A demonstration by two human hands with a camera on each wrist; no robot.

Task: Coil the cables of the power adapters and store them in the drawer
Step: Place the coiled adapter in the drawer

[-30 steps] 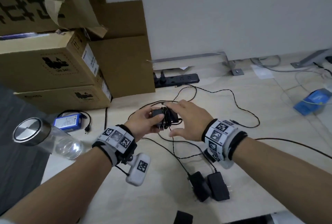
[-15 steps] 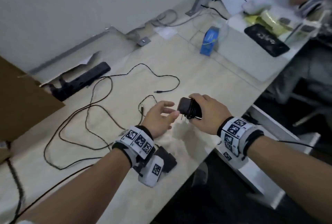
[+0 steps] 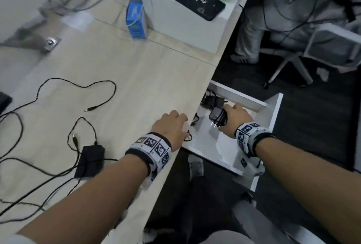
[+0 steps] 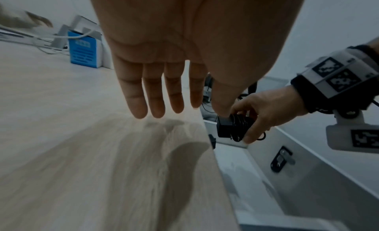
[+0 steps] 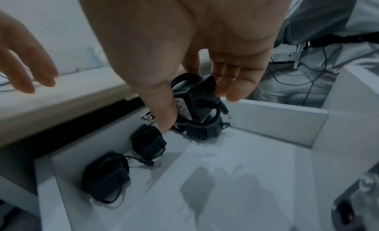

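My right hand (image 3: 232, 118) grips a black power adapter (image 3: 216, 117) with its cable wound round it, held over the open white drawer (image 3: 273, 114) beside the desk edge. In the right wrist view the thumb and fingers pinch that adapter (image 5: 197, 98) just above three coiled adapters on the drawer floor, among them one (image 5: 147, 142) and another (image 5: 106, 176). My left hand (image 3: 172, 128) hovers open over the desk edge, fingers straight (image 4: 153, 95), holding nothing. Two uncoiled adapters (image 3: 89, 160) lie on the desk with loose black cables (image 3: 78, 85).
A blue box (image 3: 135, 19) and a white box (image 3: 187, 24) with a black phone-like case stand at the desk's far end. A seated person's legs (image 3: 252, 28) and a chair base (image 3: 289, 67) are beyond the drawer. A drawer lock (image 4: 281, 158) shows on the front panel.
My view swung right from the desk to the drawer. The right hand carried the coiled adapter off the desk edge and down over the open drawer; the left hand let go and stays open.
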